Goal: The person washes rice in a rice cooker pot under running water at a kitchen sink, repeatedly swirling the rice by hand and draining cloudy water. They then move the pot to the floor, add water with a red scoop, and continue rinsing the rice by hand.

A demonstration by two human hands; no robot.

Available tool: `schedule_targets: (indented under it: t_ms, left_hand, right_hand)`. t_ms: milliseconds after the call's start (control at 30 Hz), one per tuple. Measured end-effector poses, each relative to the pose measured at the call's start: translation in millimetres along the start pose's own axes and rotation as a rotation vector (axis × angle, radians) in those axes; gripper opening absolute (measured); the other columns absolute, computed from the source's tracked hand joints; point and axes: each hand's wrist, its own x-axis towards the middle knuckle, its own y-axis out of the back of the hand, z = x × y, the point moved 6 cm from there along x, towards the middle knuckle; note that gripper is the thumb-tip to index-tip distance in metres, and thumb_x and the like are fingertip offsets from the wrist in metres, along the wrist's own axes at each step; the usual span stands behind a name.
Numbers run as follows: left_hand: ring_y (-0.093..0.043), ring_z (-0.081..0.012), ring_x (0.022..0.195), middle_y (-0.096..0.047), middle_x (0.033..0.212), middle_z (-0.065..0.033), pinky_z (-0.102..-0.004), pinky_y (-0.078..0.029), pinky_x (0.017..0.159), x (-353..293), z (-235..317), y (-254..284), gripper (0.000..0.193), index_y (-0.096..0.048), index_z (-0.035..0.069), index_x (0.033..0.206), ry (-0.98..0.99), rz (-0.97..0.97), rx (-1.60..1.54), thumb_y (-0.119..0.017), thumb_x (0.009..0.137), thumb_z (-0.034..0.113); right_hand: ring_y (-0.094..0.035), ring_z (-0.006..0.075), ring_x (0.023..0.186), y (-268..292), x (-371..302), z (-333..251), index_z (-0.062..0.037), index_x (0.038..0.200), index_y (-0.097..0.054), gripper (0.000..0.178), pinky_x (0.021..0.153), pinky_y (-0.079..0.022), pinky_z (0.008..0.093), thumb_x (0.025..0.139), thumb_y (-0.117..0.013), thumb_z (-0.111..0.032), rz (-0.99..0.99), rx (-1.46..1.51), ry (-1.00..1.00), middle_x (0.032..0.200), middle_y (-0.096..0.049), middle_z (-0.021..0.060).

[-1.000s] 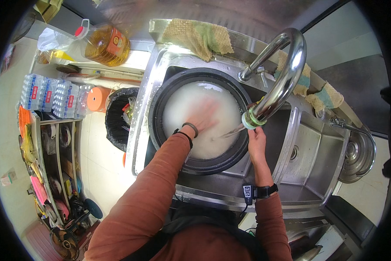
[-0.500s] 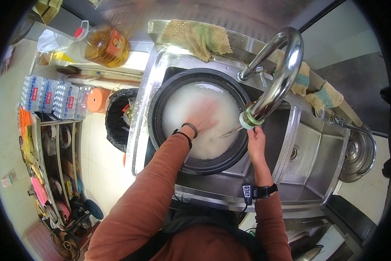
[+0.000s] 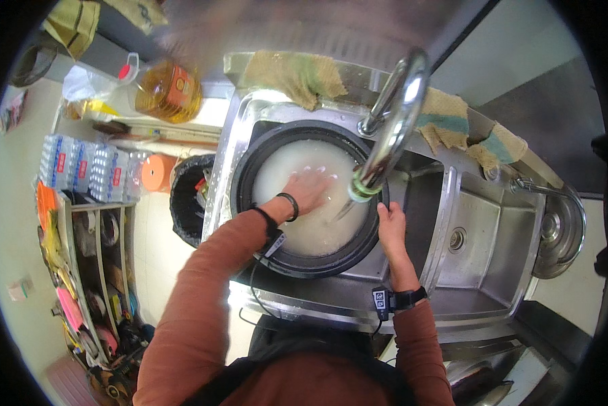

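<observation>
A large round black pot (image 3: 250, 254) stands in the left sink basin, filled with cloudy whitish water (image 3: 277, 162). My left hand (image 3: 309, 189) is partly sunk in that water, fingers spread and apart, several fingertips showing pale at the surface. Whatever lies beneath the water is hidden by its milkiness. At the pot's right rim, my right hand (image 3: 392, 223) is closed on the edge; some of its fingers are out of sight. Above the right side of the pot, a chrome faucet (image 3: 402, 115) with a green-and-white nozzle pours a thin stream into it.
Right of the pot lies a second steel sink basin (image 3: 470, 237) with its own small tap (image 3: 530, 186). Rough cloths (image 3: 294, 74) drape over the back ledge. To the left are a lined bin (image 3: 189, 223), an oil jug (image 3: 169, 91), bottled water packs (image 3: 81, 166) and a shelf rack (image 3: 98, 264).
My left hand has risen from deeper in the water, its fingers now clearer. The right hand stays by the rim. The faucet appears farther left over the pot, and the whole view has shifted.
</observation>
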Motion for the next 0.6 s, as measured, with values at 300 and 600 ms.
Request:
schedule_targets:
  t_ms: [300, 600]
  left_hand:
    - [-0.063, -0.0174, 0.063, -0.065, 0.078, -0.0128, -0.0278, -0.049, 0.056, 69, 30, 74, 0.031, -0.055, 0.003, 0.12, -0.169, -0.319, -1.586, -0.053, 0.093, 0.019]
    - [-0.055, -0.013, 0.097, -0.055, 0.116, -0.0048, -0.0267, -0.049, 0.076, 123, 72, 103, 0.051, -0.035, 0.01, 0.139, -0.179, -0.259, -1.918, -0.055, 0.092, 0.01]
  right_hand:
    - [-0.06, 0.0432, 0.08, 3, -7, -13, 0.0026, 0.094, -0.055, 0.03, 0.072, -0.045, 0.0467, 0.089, -0.055, -0.028, -0.018, -0.005, -0.068, 0.081, -0.062, 0.0244]
    - [-0.058, 0.0224, 0.065, 0, -7, -5, 0.0021, 0.088, -0.056, 0.026, 0.065, -0.045, 0.0376, 0.091, -0.057, -0.024, 0.094, -0.026, -0.025, 0.071, -0.061, 0.013]
